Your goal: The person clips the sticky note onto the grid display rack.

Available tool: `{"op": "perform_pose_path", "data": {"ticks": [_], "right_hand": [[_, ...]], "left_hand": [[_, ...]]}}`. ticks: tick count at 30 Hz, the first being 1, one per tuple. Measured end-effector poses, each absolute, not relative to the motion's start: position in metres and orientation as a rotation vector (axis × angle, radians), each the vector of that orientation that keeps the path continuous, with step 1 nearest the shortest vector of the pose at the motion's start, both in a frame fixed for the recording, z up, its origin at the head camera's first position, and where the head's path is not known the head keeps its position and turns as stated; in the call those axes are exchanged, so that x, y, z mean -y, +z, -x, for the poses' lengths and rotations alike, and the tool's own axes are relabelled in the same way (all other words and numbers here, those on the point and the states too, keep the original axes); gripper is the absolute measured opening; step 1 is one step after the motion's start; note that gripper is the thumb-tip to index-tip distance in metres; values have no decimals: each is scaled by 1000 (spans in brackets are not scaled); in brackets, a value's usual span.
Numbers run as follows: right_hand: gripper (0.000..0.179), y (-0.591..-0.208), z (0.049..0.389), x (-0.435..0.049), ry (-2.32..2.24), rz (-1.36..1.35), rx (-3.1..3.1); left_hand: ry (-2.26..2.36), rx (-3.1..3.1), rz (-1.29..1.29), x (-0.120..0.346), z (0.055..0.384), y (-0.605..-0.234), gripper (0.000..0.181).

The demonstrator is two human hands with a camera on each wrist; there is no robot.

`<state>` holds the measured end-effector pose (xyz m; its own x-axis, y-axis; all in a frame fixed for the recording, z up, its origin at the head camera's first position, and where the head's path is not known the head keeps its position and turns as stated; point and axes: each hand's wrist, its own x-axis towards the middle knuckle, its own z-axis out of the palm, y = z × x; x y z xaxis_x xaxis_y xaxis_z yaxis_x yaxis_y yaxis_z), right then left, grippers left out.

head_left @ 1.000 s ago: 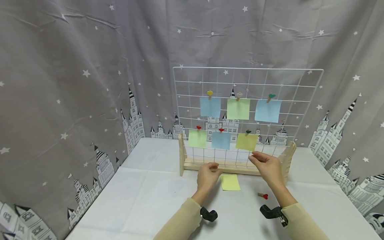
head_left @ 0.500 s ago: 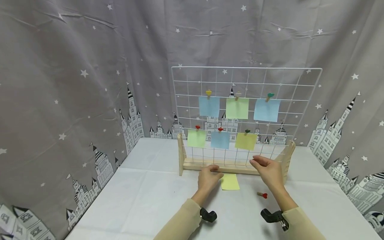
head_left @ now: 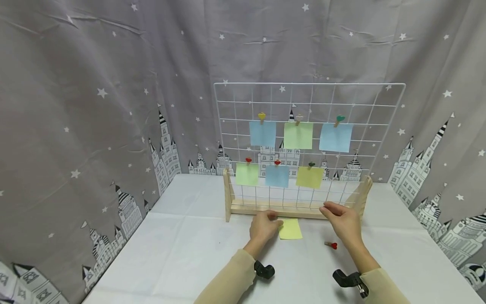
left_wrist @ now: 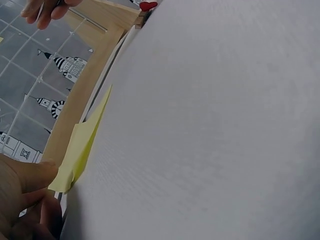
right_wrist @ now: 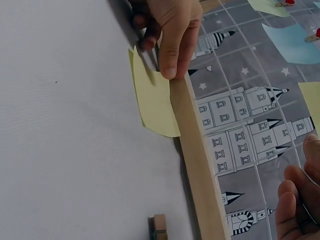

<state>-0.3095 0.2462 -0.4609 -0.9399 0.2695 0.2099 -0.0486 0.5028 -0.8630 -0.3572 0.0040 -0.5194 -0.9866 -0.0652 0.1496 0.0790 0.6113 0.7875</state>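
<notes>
My left hand (head_left: 263, 229) pinches the corner of a yellow sticky note (head_left: 290, 229) in front of the rack's wooden base. In the left wrist view the thumb (left_wrist: 42, 175) presses on that corner, and the sticky note (left_wrist: 80, 145) stands bent up off the cloth. The right wrist view shows the same sticky note (right_wrist: 156, 105), with a second yellow edge behind it. My right hand (head_left: 344, 222) hovers before the white wire grid, fingers loosely curled, nothing visible in them. Below it lies a small wooden clothespin with a red heart (head_left: 331, 245).
The wire grid (head_left: 309, 83) stands in a wooden base (head_left: 281, 211). Two rows of blue, green and yellow notes hang on it from heart clothespins, including a yellow note (head_left: 309, 177) at lower right. White cloth (head_left: 182, 253) covers the table; a grey curtain (head_left: 114, 63) hangs behind.
My right hand has sunk slightly, away from the hanging yellow note. My left fingers have come down onto the corner of the sticky note. The head view has shifted a little.
</notes>
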Motion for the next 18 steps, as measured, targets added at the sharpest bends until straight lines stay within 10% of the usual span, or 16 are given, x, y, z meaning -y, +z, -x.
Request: {"op": "perform_pose_path", "data": {"ticks": [18], "right_hand": [[37,-497,298,-262,1375,212,2414]], "left_hand": [[-1247,2701,-42,-8,360,-522,22]]}}
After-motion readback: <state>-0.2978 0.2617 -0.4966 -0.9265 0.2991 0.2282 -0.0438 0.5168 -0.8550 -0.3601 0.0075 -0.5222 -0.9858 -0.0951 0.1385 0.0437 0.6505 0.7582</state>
